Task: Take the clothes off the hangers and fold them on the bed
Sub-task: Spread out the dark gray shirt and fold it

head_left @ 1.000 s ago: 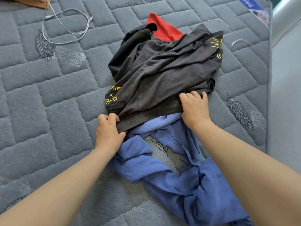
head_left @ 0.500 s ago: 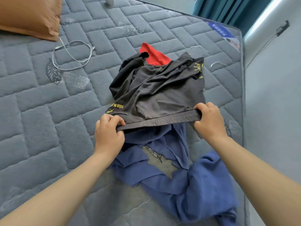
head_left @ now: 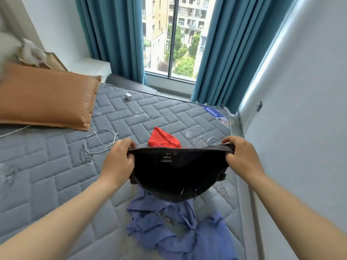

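Both hands, the left hand (head_left: 117, 162) and the right hand (head_left: 242, 158), gripped the top edge of one dark garment (head_left: 176, 175), stretched between them above the bed (head_left: 47, 175). One blue garment (head_left: 180, 231) lay crumpled below the hands, and one red garment (head_left: 163, 139) lay just beyond them. One white cable (head_left: 102, 141) lay beyond the left hand.

The black garment (head_left: 178, 177) is soft, matt cloth with a small printed label on its inner face. The blue garment (head_left: 180, 231), at the mattress's near edge, is thin, crinkled cloth. The red garment (head_left: 162, 139) looks smooth and matt. The mattress (head_left: 47, 175) is grey quilted fabric with stitched seams. The orange pillow (head_left: 47, 98) at its left edge has a satin sheen. The white cable (head_left: 101, 141) looks like smooth plastic.
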The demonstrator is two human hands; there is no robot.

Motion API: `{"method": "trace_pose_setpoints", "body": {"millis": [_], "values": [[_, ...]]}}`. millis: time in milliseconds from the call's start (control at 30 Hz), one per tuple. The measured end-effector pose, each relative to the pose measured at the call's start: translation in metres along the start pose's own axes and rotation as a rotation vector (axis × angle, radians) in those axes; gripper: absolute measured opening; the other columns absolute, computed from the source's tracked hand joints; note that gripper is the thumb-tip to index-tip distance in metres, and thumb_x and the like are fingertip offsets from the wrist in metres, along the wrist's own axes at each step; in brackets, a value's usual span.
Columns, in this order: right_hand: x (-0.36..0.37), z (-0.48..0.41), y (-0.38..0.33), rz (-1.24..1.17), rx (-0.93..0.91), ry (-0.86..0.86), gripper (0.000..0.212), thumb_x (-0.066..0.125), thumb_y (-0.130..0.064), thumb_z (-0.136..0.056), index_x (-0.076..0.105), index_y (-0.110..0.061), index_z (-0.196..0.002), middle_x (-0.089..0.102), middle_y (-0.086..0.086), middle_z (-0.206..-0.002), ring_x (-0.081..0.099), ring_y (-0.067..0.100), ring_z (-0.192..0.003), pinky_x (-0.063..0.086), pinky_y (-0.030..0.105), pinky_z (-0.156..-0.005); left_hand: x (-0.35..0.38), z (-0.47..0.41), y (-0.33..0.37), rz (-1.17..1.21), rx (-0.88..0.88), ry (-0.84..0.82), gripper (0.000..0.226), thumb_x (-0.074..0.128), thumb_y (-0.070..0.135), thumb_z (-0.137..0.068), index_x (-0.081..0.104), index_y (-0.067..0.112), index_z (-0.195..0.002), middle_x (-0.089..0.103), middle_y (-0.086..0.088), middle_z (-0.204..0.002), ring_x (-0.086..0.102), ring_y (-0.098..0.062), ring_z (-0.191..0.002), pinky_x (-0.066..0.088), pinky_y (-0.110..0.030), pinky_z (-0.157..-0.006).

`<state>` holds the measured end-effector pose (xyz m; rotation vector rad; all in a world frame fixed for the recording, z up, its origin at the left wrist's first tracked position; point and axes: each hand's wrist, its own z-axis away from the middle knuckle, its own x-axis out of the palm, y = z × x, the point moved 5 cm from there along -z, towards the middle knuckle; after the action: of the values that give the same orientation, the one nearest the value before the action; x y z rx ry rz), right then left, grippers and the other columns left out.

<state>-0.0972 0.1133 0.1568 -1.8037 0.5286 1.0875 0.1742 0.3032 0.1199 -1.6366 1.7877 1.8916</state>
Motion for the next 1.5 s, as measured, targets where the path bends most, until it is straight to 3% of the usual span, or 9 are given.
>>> {"method": "trace_pose_setpoints", "body": {"millis": [233, 400, 533, 833, 1067, 1200, 1267, 1333, 1500], "values": [[-0.148, -0.011, -0.061, -0.073, -0.003, 0.154, 0.036, 0.051, 0.000, -0.081, 0.067, -0.018, -0.108, 0.068, 0.003, -0.099, 0.060, 0.022, -0.091, 0.046, 0.029, -0.077, -0.126, -0.035, 0.101, 0.016, 0.101, 0.091, 0.022, 0.056, -0.006, -0.075, 0.060, 0.016, -0.079, 0.061, -0.010, -0.088, 0.059, -0.026, -0.082, 0.042, -0.032, -0.071], [-0.254, 0.005, -0.089, -0.120, -0.035, 0.253, 0.031, 0.057, -0.004, -0.085, 0.068, -0.015, -0.112, 0.067, 0.000, -0.094, 0.061, 0.017, -0.088, 0.042, 0.022, -0.078, -0.207, -0.040, 0.169, -0.016, 0.240, 0.165, 0.018, 0.054, 0.002, -0.087, 0.065, 0.017, -0.088, 0.062, 0.005, -0.074, 0.054, -0.010, -0.067, 0.033, -0.012, -0.055], [-0.307, 0.027, -0.090, -0.069, 0.007, 0.305, 0.026, 0.061, -0.010, -0.085, 0.069, -0.014, -0.110, 0.069, 0.004, -0.098, 0.061, 0.018, -0.088, 0.045, 0.027, -0.078, -0.244, -0.046, 0.198, -0.049, 0.235, 0.135, 0.013, 0.051, 0.011, -0.094, 0.062, 0.017, -0.091, 0.062, 0.002, -0.077, 0.058, -0.022, -0.077, 0.038, -0.026, -0.062], [-0.332, 0.061, -0.090, 0.066, 0.080, 0.262, 0.028, 0.052, 0.005, -0.076, 0.060, -0.017, -0.092, 0.063, 0.002, -0.090, 0.059, 0.022, -0.082, 0.046, 0.030, -0.067, -0.256, -0.044, 0.226, -0.045, 0.249, -0.045, 0.019, 0.050, 0.005, -0.093, 0.063, 0.019, -0.093, 0.065, -0.001, -0.088, 0.059, -0.021, -0.086, 0.044, -0.029, -0.072], [-0.333, 0.075, -0.096, 0.047, -0.082, 0.291, 0.025, 0.042, 0.013, -0.064, 0.044, -0.012, -0.064, 0.061, 0.013, -0.077, 0.057, 0.035, -0.075, 0.047, 0.043, -0.063, -0.253, -0.044, 0.216, 0.013, 0.219, -0.158, 0.008, 0.043, 0.016, -0.099, 0.051, 0.017, -0.098, 0.062, -0.008, -0.089, 0.058, -0.023, -0.085, 0.046, -0.035, -0.074], [-0.323, 0.084, -0.101, -0.011, -0.186, 0.337, 0.037, 0.045, 0.014, -0.062, 0.057, -0.020, -0.050, 0.060, -0.009, -0.080, 0.057, 0.014, -0.079, 0.041, 0.028, -0.064, -0.252, -0.046, 0.208, -0.009, 0.235, -0.130, 0.008, 0.040, 0.012, -0.098, 0.039, 0.020, -0.097, 0.056, -0.009, -0.081, 0.053, -0.024, -0.074, 0.041, -0.035, -0.063], [-0.313, 0.085, -0.101, 0.071, -0.233, 0.272, 0.050, 0.046, 0.013, -0.068, 0.071, -0.030, -0.058, 0.061, -0.018, -0.092, 0.053, 0.004, -0.088, 0.039, 0.022, -0.074, -0.256, -0.047, 0.201, -0.015, 0.263, -0.058, 0.022, 0.044, 0.003, -0.094, 0.036, 0.024, -0.090, 0.054, -0.008, -0.075, 0.049, -0.022, -0.066, 0.039, -0.031, -0.058], [-0.299, 0.085, -0.099, 0.243, -0.265, 0.162, 0.053, 0.046, 0.009, -0.081, 0.078, -0.032, -0.087, 0.060, -0.017, -0.103, 0.047, 0.003, -0.095, 0.038, 0.021, -0.079, -0.261, -0.043, 0.197, -0.015, 0.331, 0.026, 0.035, 0.052, -0.007, -0.085, 0.037, 0.024, -0.079, 0.057, -0.005, -0.079, 0.052, -0.023, -0.071, 0.041, -0.028, -0.061], [-0.279, 0.080, -0.083, 0.435, -0.138, 0.075, 0.050, 0.043, 0.001, -0.093, 0.063, -0.030, -0.127, 0.059, -0.007, -0.116, 0.058, 0.019, -0.104, 0.046, 0.024, -0.083, -0.248, -0.023, 0.209, -0.104, 0.642, 0.053, 0.058, 0.045, -0.028, -0.063, 0.051, 0.028, -0.048, 0.054, 0.000, -0.107, 0.055, -0.017, -0.088, 0.040, -0.023, -0.078]]}}
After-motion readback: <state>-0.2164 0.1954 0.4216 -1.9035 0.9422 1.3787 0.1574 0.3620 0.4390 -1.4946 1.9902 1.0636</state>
